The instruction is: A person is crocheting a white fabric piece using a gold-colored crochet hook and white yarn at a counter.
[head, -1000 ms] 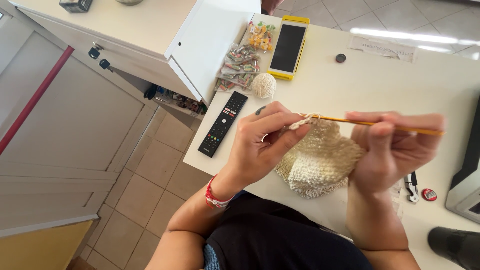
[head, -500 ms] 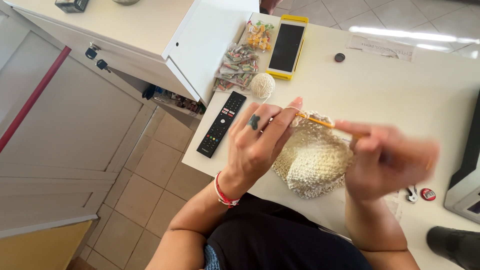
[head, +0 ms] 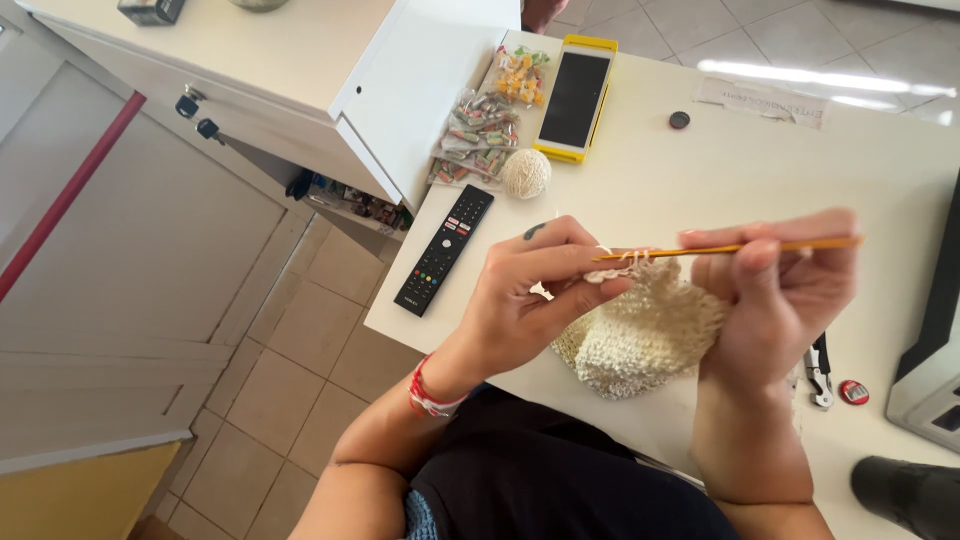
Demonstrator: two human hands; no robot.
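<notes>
Over table [head: 700,170], both hands lowered, L hand [head: 530,295] pinching crochet piece [head: 645,335], R hand [head: 790,290] gripping hook [head: 730,249].

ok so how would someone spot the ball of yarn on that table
On the cream table, look just below the yellow-cased phone and the bags of sweets. The ball of yarn lies there, right of the black remote: the only round, off-white thing.

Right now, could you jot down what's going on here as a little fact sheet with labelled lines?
Left hand: pinches the cream crochet piece near its top edge
Right hand: grips the orange crochet hook, held level
Yarn ball: on the table, apart from the work
Remote control: black, near the table's edge
Phone: yellow case, screen dark
Sweet packets: beside the phone
</notes>
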